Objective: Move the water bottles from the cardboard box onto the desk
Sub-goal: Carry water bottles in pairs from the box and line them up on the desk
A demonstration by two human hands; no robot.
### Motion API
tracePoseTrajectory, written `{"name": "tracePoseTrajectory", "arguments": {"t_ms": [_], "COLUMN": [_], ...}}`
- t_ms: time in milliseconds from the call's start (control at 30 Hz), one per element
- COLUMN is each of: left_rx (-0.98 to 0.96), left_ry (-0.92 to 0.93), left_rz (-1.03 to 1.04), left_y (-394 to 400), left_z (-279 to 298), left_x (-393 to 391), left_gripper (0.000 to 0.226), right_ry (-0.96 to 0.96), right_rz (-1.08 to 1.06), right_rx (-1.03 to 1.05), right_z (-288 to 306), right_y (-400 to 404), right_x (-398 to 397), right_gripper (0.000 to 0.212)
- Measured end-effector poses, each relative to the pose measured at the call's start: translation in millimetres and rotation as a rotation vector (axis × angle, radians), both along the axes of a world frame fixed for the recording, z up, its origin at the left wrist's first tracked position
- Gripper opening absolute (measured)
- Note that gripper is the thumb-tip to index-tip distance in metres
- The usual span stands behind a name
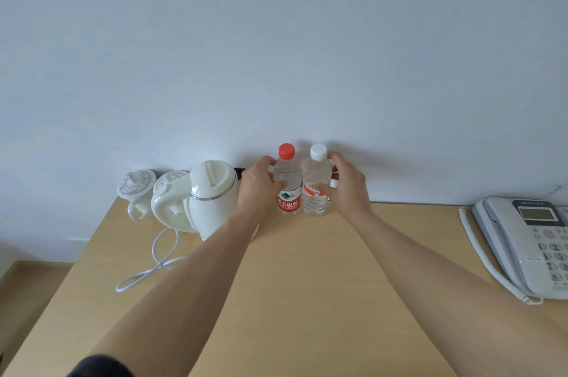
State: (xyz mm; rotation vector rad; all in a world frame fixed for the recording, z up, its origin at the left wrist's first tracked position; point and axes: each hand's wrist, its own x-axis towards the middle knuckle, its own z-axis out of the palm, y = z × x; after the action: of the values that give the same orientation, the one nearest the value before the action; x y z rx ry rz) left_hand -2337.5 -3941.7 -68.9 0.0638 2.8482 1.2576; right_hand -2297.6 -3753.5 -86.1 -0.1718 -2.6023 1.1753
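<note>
Desk [307, 284], 12 o'clock edge — red-capped bottle [288, 189] upright, grasped by left hand [258, 189]; white-capped bottle [315, 189] beside it at 3 o'clock, grasped by right hand [347, 189]. Kettle [212, 195] at 9 o'clock.

The red-capped bottle [288, 184] carries a red label with white Chinese characters, of which 夫山泉 can be made out, and a small line of Latin letters beneath, too blurred to read. The white-capped bottle [315, 189], at its 3 o'clock, bears red marks that are illegible. The telephone [528, 241] keypad shows digits, blurred.
</note>
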Motion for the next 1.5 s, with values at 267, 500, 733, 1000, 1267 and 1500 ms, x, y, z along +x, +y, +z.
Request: {"name": "tracePoseTrajectory", "arguments": {"t_ms": [267,500,733,1000,1267,1500], "left_rx": [-0.015,-0.073,-0.102,-0.105,-0.141,-0.14], "left_ry": [-0.027,-0.055,-0.031,0.025,0.079,0.09], "left_rz": [-0.013,-0.057,-0.095,-0.112,-0.155,-0.127], "left_y": [1,3,-1,-10,-2,2], "left_z": [4,7,8,10,13,14], "left_x": [-1,4,9,4,-6,-5], "left_gripper": [0.051,0.058,0.067,0.064,0.047,0.043], "right_ry": [-0.078,-0.14,-0.172,-0.248,-0.256,-0.274], "right_rz": [0.03,0.024,-0.03,-0.112,-0.188,-0.223], "right_rx": [0.037,0.084,0.099,0.092,0.039,0.035], "right_z": [10,19,27,26,23,19], "right_y": [1,2,2,3,15,20], "right_x": [-1,4,15,38,69,79], "right_gripper": [0.06,0.055,0.059,0.066,0.063,0.062]}}
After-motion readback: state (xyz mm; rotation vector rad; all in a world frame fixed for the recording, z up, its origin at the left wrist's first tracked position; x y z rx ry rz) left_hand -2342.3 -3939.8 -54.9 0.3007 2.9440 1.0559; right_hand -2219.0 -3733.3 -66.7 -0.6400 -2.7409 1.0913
